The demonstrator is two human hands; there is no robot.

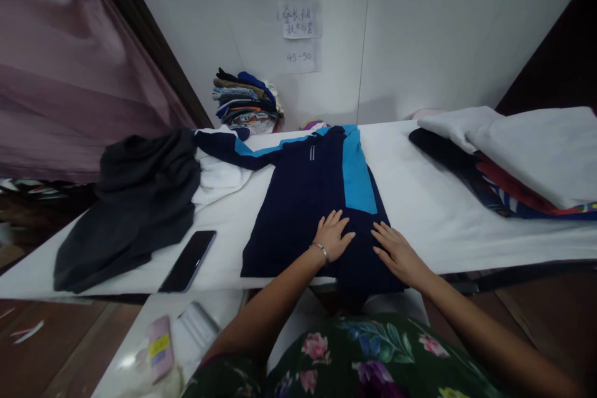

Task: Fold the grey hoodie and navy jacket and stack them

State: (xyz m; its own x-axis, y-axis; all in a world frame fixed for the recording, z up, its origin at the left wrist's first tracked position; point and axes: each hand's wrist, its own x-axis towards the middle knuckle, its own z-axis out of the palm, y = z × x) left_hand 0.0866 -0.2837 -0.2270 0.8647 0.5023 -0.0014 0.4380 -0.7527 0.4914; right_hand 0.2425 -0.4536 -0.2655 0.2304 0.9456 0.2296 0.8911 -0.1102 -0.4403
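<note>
A: Where is the soft navy-and-blue jacket (pixel 303 217)?
B: Flat at the centre of the white worktop (pixel 433 224); it is light, take it by the hem.
A: Is it gripped?
B: No, the left hand (pixel 332 237) and right hand (pixel 398 255) lie open on it.

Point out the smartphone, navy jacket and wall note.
Smartphone (pixel 187 261): head view, on the black screen.
Navy jacket (pixel 298 211): head view, on the front body.
Wall note (pixel 301 20): head view, on the upper sheet.

**Colour reference: navy jacket (pixel 298 217) with bright blue panels, centre of frame**

Bottom centre: dark green garment (pixel 373 354) with pink and purple flowers. Right: white cloth (pixel 527 155) above a red and navy striped garment (pixel 513 196). Left: charcoal grey garment (pixel 140 211). Upper left: dusky mauve curtain (pixel 69 62).
</note>
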